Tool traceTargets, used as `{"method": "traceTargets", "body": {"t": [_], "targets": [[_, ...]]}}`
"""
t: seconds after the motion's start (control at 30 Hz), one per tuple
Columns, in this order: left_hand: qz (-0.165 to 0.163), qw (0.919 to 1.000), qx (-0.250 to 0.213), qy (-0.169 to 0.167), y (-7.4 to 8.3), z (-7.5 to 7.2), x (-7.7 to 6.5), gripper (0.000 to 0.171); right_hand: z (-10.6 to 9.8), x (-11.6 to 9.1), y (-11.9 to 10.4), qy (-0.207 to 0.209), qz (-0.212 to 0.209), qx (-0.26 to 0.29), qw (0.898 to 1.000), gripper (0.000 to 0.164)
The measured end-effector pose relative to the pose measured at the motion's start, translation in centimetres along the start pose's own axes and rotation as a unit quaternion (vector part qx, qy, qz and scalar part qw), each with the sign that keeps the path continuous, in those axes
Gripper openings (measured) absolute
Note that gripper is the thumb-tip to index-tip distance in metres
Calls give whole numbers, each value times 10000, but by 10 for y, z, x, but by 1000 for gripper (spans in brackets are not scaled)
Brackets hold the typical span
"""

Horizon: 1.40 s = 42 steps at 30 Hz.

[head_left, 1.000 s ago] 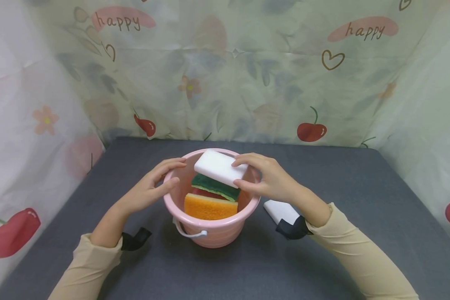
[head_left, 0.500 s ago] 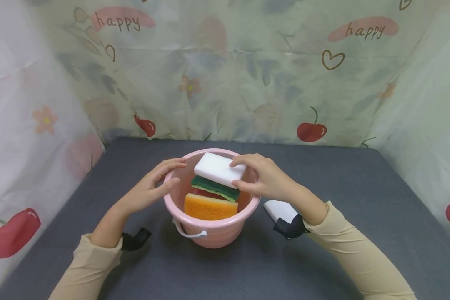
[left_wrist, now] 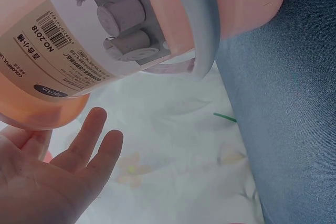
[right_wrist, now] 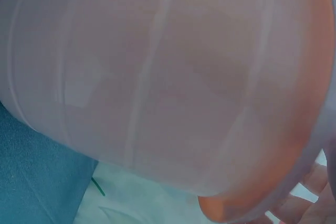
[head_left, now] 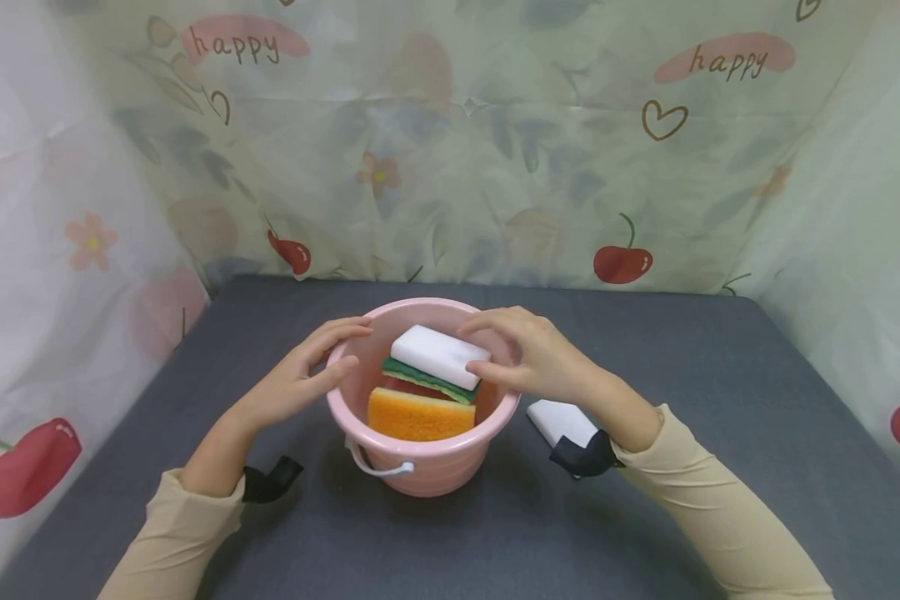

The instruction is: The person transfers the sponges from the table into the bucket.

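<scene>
A pink bucket (head_left: 426,467) stands on the dark tabletop in the head view. Inside it, an orange sponge (head_left: 422,415) is at the front. Behind it is a green-faced sponge (head_left: 420,373), partly covered by a white sponge block (head_left: 437,353). My right hand (head_left: 536,354) is over the right rim, fingers and thumb spread; the thumb tip overlaps the block's right end, while the index fingertip stands off it. At the left rim my left hand (head_left: 296,375) touches the bucket with loosely spread fingers. The left wrist view shows a printed label (left_wrist: 58,40) on the bucket.
A second white block (head_left: 561,423) lies on the tabletop (head_left: 457,550) right of the bucket, partly hidden by the black strap (head_left: 588,457) at my right wrist. The bucket's pale handle (head_left: 386,468) hangs at its front left. Patterned cloth (head_left: 457,167) encloses the back and sides.
The white sponge block has sunk lower in the bucket, onto the green-faced sponge, and left my right fingers' pinch. Both hands have stayed nearly in place.
</scene>
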<state>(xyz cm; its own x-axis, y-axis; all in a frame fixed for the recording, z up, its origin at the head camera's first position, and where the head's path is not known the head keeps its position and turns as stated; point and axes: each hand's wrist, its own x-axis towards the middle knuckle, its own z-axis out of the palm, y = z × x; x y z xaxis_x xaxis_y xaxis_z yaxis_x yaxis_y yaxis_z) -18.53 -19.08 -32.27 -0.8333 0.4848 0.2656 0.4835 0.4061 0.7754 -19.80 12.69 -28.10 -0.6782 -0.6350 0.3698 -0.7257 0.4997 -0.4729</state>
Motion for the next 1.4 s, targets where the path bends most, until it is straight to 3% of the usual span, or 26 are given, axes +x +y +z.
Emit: {"method": "traceTargets", "body": {"t": [0.47,0.77,1.1,1.4], "targets": [[24,9999,-98,-10,-1,0,0,40,-16,-20,13,336,317,-125,9989,39],[41,10000,-33,18,-1,0,0,39,-23,-41,38,513,735,-403,9952,36],[62,9999,-80,18,-1,0,0,39,-20,-68,64,-77,1249,-537,9907,47],[93,9998,-148,14,-2,0,0,39,-6,-88,81,-432,1445,-404,9877,63]]}}
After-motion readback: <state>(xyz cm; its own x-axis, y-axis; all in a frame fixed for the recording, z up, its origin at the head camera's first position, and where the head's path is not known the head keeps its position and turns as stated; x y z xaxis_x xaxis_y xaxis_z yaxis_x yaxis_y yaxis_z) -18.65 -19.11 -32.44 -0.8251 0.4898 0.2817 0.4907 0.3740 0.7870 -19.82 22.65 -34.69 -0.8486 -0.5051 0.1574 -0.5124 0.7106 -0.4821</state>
